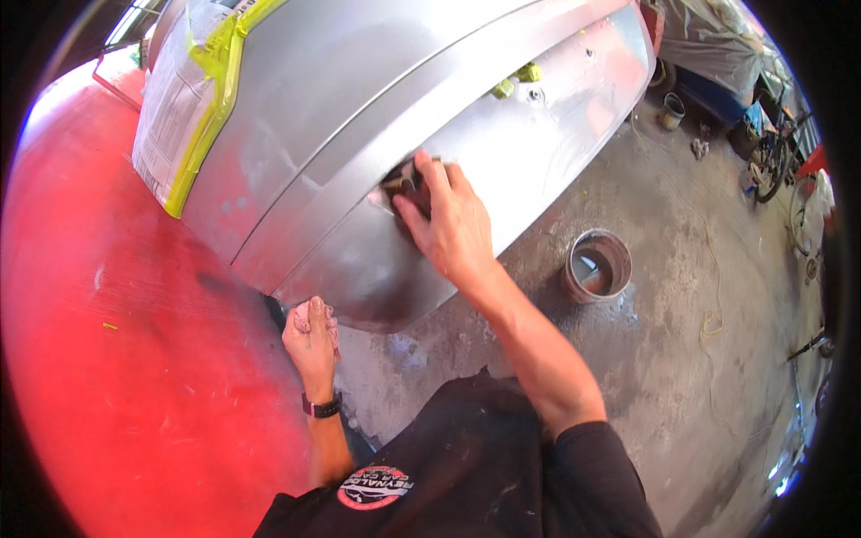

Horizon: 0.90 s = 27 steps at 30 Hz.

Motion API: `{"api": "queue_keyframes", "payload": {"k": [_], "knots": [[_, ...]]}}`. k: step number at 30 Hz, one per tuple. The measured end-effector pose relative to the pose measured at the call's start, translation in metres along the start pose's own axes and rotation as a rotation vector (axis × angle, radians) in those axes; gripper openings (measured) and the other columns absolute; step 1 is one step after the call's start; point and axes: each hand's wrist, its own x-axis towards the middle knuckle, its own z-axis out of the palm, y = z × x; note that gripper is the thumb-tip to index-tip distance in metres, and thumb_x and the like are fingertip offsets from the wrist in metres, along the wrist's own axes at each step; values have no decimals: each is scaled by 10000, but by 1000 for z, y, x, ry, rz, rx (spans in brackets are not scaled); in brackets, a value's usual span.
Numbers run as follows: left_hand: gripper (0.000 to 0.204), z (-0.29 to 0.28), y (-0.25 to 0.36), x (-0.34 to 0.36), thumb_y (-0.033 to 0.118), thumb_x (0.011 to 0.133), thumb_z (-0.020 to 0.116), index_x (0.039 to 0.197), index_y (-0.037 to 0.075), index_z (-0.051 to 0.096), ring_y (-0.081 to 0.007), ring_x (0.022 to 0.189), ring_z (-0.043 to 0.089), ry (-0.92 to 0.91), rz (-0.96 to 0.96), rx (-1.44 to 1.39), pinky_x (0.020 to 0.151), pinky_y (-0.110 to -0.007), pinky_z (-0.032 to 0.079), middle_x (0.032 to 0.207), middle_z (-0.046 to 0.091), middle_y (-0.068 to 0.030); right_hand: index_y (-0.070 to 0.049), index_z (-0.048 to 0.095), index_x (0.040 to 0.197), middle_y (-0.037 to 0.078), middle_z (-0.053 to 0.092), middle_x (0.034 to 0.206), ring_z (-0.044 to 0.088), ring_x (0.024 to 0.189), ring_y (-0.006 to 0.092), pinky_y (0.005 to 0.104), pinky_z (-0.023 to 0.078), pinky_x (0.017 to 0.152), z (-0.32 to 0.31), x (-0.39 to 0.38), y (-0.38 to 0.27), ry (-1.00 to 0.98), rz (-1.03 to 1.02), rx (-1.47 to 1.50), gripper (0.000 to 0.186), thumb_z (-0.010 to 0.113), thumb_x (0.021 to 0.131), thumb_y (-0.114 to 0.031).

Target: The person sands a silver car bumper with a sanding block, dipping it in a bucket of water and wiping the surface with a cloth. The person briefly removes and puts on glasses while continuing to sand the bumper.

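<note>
A silver-grey painted car body panel (pixel 359 134) fills the upper middle, crossed by long seams. My right hand (pixel 456 220) presses against its lower part, fingers closed over a dark folded sheet (pixel 404 182) that looks like sandpaper. Part of that sheet is hidden under the fingers. Dull, darker smears (pixel 386 291) show on the panel below. At the panel's lower left corner, my left hand (pixel 309 345) is closed around a crumpled pinkish cloth (pixel 331 325). A dark watch (pixel 322 406) circles the left wrist.
A bucket (pixel 598 265) with murky liquid stands on the concrete floor (pixel 664 359) to the right. Yellow-green tape (pixel 208 125) and masking paper (pixel 170 134) cover the panel's left end. A red surface (pixel 108 359) spans the left. A bicycle (pixel 778 166) and sundries stand far right.
</note>
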Motion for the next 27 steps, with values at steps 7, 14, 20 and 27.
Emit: {"api": "queue_keyframes", "payload": {"k": [7, 14, 20, 27], "knots": [[292, -2, 5, -1, 252, 1086, 696, 938, 27, 584, -80, 547, 508, -52, -13, -39, 481, -237, 432, 845, 638, -75, -26, 550, 1407, 214, 645, 1067, 666, 925, 426, 545, 552, 768, 2, 10, 6, 20, 60, -58, 594, 796, 894, -199], [283, -3, 10, -2, 249, 1089, 690, 958, 21, 587, -79, 553, 520, -62, -39, -25, 482, -232, 432, 847, 639, -73, -49, 573, 1390, 185, 631, 1167, 653, 993, 360, 538, 535, 770, -2, 49, 60, 149, -56, -481, 585, 808, 880, -215], [283, 0, 6, -2, 254, 1083, 701, 973, 15, 597, -74, 585, 549, -51, -35, -23, 494, -229, 439, 860, 653, -72, -45, 552, 1417, 259, 648, 1041, 677, 912, 452, 545, 563, 752, 5, 26, 29, 68, 28, -128, 606, 806, 882, -173], [289, -3, 0, 1, 262, 1087, 694, 954, 27, 590, -69, 602, 554, -53, -43, -19, 508, -235, 451, 867, 662, -70, -73, 569, 1405, 191, 625, 1045, 659, 891, 401, 533, 541, 697, -4, 39, 43, 156, -109, -400, 577, 798, 888, -192]]}}
